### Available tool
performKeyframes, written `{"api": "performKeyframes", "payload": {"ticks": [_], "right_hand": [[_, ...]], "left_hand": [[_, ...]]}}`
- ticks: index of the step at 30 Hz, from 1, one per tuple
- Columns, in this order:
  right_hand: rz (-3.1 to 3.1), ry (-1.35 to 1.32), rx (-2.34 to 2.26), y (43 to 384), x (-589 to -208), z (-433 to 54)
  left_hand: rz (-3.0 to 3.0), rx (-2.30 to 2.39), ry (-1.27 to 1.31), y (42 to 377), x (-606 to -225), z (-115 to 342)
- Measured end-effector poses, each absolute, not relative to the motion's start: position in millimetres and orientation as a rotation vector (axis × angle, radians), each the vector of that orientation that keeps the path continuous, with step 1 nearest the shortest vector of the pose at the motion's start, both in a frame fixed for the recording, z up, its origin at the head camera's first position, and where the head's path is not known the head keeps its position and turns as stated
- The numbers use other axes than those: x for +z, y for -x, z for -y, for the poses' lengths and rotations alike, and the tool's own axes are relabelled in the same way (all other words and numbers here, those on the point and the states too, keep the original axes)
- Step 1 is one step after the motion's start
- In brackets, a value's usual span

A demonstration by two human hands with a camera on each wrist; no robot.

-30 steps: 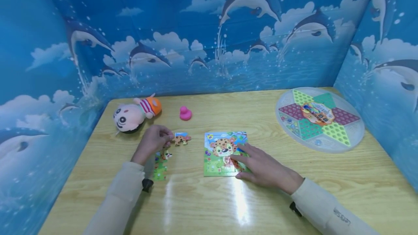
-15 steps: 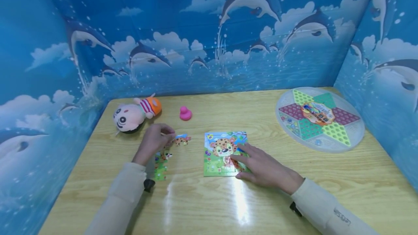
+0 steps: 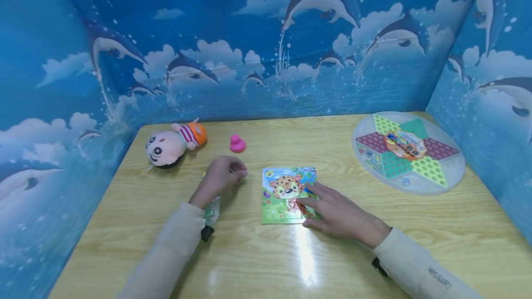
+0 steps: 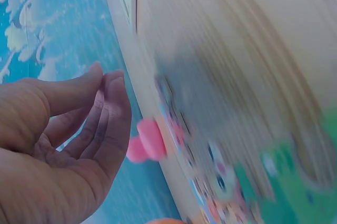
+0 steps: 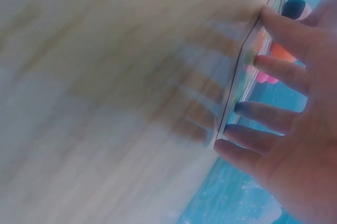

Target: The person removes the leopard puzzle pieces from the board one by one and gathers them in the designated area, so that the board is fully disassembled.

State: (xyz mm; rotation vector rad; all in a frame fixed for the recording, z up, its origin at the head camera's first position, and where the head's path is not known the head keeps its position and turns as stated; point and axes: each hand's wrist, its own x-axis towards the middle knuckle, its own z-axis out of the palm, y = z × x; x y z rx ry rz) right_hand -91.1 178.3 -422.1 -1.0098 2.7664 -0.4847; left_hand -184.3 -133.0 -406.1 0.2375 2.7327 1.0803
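In the head view, a square leopard picture board [image 3: 282, 204] lies flat on the table. My right hand [image 3: 338, 211] rests on its right side with fingers spread; the right wrist view shows the fingertips [image 5: 231, 148] along its edge. Left of the board is my left hand [image 3: 222, 176], raised above a group of jigsaw pieces [image 3: 212, 211] that it mostly hides. In the left wrist view its thumb and fingers are loosely curved, tips close together, with nothing visible between them. Blurred jigsaw pieces [image 4: 221, 176] lie on the table beyond.
A plush doll [image 3: 174, 144] lies at the table's back left, with a pink rubber duck [image 3: 237, 143] to its right. A round Chinese checkers board [image 3: 407, 151] sits at the back right. Dolphin-print curtains [image 3: 249, 36] stand behind and beside the wooden table.
My left hand has moved right, from beside the upper jigsaw piece to over it, hiding the piece from the head view. My right hand has stayed on the picture board.
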Motion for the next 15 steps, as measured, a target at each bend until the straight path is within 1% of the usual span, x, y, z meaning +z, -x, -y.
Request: {"api": "performKeyframes", "payload": {"ticks": [6,15], "right_hand": [[-2.791,1.063,-0.455,87,-422,-181],[-2.798,1.125,-0.447,79,-421,-183]], "left_hand": [[-2.743,1.007,-0.394,184,-408,106],[-2.644,0.909,-0.521,175,-420,68]]}}
